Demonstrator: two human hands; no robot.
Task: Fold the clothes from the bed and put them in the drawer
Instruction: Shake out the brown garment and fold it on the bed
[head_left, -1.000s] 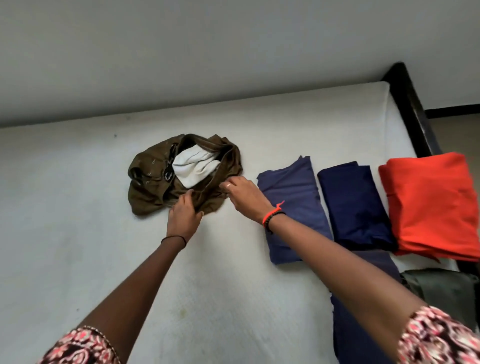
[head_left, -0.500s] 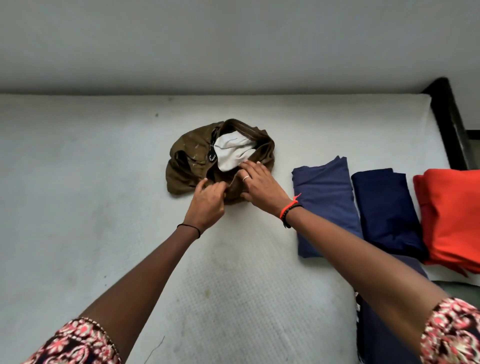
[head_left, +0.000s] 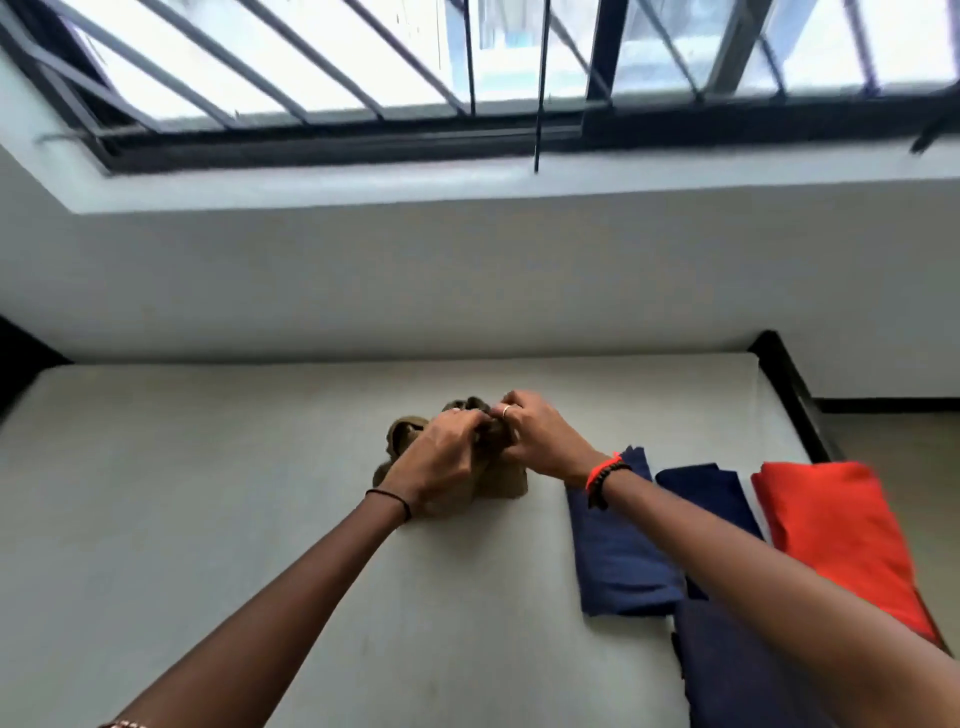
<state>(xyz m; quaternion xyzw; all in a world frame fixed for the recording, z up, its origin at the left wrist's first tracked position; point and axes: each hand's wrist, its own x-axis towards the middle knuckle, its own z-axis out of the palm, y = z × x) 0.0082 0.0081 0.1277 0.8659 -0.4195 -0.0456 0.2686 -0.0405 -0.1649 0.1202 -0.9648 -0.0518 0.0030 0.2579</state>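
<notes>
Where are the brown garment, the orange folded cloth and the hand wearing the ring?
brown garment (head_left: 503, 482): head view, its lower right corner.
orange folded cloth (head_left: 831, 530): head view, middle of its top face.
right hand (head_left: 543, 439): head view, back of the hand.

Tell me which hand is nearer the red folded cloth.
Right. Both grip the brown garment, right hand on its side toward the red folded cloth, left hand beyond.
</notes>
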